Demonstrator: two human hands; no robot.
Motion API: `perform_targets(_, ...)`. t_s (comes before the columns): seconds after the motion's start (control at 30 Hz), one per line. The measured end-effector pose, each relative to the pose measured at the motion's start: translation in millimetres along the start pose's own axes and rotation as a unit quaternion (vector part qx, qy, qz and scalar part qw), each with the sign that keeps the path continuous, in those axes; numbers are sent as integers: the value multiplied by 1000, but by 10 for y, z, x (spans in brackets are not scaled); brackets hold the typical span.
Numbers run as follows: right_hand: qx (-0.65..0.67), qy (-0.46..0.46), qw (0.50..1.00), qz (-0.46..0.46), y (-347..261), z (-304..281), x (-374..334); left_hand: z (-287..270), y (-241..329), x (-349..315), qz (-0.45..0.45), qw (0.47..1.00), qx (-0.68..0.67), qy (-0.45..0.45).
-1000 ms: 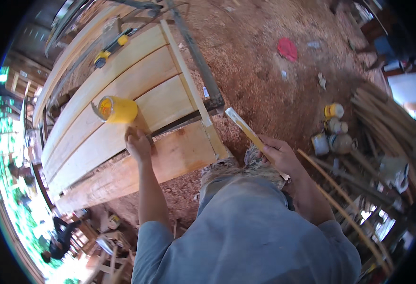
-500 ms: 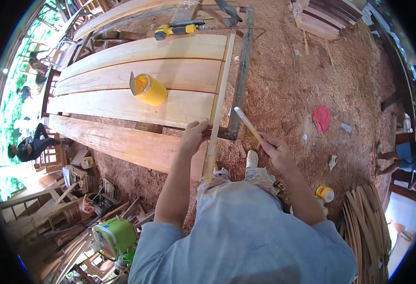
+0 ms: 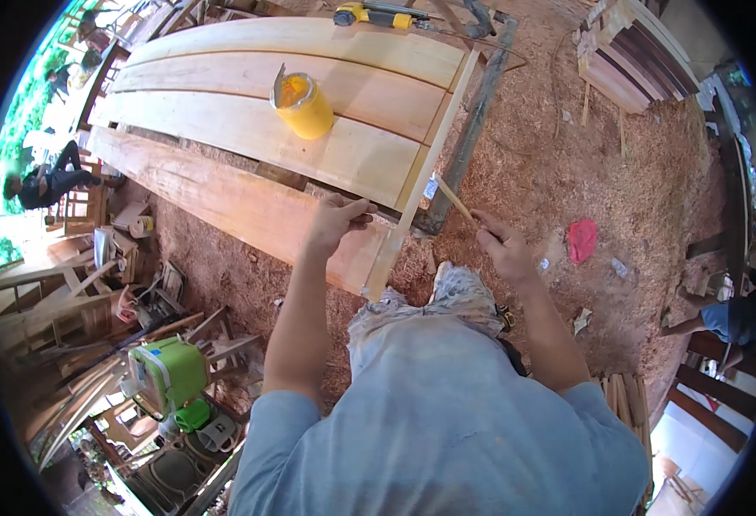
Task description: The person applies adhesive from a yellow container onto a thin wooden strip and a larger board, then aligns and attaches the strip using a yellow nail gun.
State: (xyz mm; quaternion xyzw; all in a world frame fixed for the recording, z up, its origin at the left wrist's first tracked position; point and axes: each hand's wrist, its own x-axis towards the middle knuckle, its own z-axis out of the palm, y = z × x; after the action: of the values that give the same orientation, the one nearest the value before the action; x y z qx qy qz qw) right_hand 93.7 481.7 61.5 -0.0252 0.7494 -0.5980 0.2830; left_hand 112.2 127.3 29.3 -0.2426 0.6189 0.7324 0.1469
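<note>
My right hand (image 3: 502,247) is closed around a thin wooden stick (image 3: 457,201) that points up and left, its tip near the table's corner. Over the nearest loose board (image 3: 223,206), my left hand (image 3: 340,225) is held with its fingers partly bent and slightly apart; I see nothing in it. A yellow open tub (image 3: 307,112) with orange-yellow stuff inside stands on the joined planks (image 3: 369,159), its torn lid flap sticking up. Across the plank ends runs a narrow pale wood strip (image 3: 429,163), between my two hands.
A yellow power tool (image 3: 369,15) lies at the planks' far edge beside a dark metal clamp bar (image 3: 472,129). Stacked boards (image 3: 632,56) stand far right. A red cloth (image 3: 582,241) lies on the shavings-covered floor. A green container (image 3: 169,372) sits lower left. People are in the background.
My left hand has come away from the wood strip to the left. My right hand still holds the stick, its tip now lower. The view has shifted, moving the planks and tub rightward and up.
</note>
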Motion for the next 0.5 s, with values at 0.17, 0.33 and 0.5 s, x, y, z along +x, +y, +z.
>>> perform_targets(0.17,-41,1,997,-67,120,270,-40,72,-18,-64,4,1000,12,-4)
perform_targets(0.33,-143,-5,967,-209,361,234,89,337,-70,-167,-38,999,-21,-24)
perform_targets(0.5,-152,40,957,-246,391,221,343,442,-106,-237,-88,991,-103,-12)
